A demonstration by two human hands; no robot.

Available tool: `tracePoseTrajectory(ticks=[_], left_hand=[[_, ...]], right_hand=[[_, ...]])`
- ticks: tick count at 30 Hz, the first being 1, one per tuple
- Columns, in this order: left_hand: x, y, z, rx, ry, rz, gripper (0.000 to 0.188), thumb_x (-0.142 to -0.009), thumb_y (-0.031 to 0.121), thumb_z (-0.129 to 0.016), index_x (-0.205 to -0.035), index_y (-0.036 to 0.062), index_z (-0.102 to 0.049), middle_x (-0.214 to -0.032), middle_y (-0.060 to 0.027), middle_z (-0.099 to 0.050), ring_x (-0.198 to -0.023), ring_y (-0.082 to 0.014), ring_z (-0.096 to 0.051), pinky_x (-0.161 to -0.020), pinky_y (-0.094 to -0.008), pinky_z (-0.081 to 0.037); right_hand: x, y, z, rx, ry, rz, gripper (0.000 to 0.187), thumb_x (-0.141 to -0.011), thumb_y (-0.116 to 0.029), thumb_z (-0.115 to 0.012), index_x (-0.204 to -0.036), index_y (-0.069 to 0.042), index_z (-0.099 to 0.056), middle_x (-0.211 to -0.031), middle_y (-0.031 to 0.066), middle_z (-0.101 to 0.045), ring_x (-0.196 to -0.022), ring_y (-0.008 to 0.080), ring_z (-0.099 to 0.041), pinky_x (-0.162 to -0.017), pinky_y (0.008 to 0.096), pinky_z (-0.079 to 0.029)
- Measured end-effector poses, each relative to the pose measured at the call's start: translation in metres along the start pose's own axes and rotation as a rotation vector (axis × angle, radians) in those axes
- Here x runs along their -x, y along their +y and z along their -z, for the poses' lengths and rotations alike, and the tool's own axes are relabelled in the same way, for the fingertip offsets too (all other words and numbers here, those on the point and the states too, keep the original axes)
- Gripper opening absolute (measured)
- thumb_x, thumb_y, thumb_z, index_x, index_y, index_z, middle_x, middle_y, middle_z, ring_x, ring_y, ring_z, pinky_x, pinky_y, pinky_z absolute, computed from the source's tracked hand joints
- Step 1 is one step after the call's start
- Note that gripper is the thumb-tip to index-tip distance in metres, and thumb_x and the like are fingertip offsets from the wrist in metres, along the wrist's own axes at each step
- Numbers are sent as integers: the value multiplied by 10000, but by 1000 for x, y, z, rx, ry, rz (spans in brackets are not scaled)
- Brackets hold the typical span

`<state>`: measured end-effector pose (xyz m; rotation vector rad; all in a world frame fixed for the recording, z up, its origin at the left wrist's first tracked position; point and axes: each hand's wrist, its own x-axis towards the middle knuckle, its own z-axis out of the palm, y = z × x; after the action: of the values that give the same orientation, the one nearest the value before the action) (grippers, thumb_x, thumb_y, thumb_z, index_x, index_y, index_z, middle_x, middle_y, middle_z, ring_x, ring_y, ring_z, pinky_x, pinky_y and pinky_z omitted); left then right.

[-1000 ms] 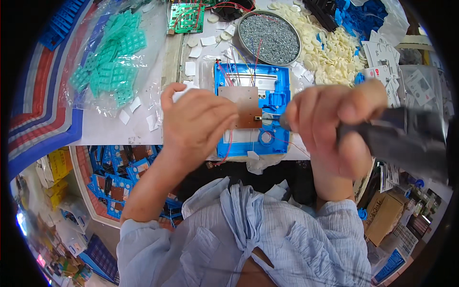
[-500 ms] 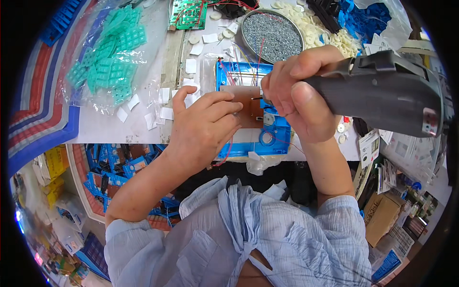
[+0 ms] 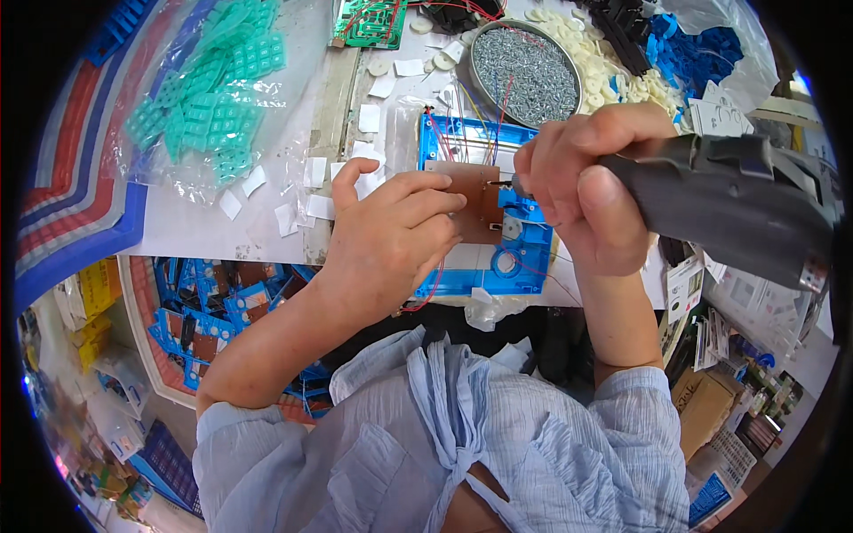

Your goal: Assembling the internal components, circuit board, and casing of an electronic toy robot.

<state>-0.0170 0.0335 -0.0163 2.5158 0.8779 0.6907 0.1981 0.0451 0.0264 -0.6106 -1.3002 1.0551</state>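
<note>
A blue plastic housing [image 3: 526, 282] lies on the table in front of me, with a brown circuit board [image 3: 471, 200] and thin red and yellow wires in it. Over the board's left side rests my left hand [image 3: 391, 226], fingers spread and their tips touching the board. My right hand [image 3: 595, 182] is wrapped round a dark grey power screwdriver [image 3: 729, 200], tilted with its back end out to the right. Its thin bit [image 3: 500, 183] points left at the board's right part. Whether a screw sits under the bit is too small to tell.
Behind the housing stands a round tin of screws [image 3: 524, 75], beside cream plastic discs [image 3: 613, 67] and blue parts [image 3: 693, 49]. Green keypads [image 3: 218, 115] lie in clear plastic at left. Below the table edge, a basket [image 3: 147, 342] holds blue assemblies. A green circuit board [image 3: 371, 25] lies farther back.
The whole view has shifted, so the table things appear farther right. The screwdriver's back end has dipped lower. My left hand stays on the board, and the bit remains over its right part.
</note>
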Motion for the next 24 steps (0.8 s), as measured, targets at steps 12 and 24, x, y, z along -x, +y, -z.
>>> tracePoseTrajectory(ticks=[12,24], left_hand=[[-1,1,-1,11,27,6,85,-797,156,-759,-848,157,-691,-1097,55,-699,-1151,-126,-606,-1028,-538,-255],[-8,10,-1,144,131,0,164,-791,111,-766,-945,131,-715,-1032,6,-716,-1069,-166,-667,-1108,-539,-187]], right_hand=[[0,2,-5,269,-100,-19,297,-970,-214,-681,-952,-92,-411,-608,18,-471,-504,114,-439,-514,310,-405],[-9,-46,-14,-117,-123,-46,327,-925,-318,-728,-1075,-134,-502,-606,-14,-523,-485,119,-466,-484,298,-417]])
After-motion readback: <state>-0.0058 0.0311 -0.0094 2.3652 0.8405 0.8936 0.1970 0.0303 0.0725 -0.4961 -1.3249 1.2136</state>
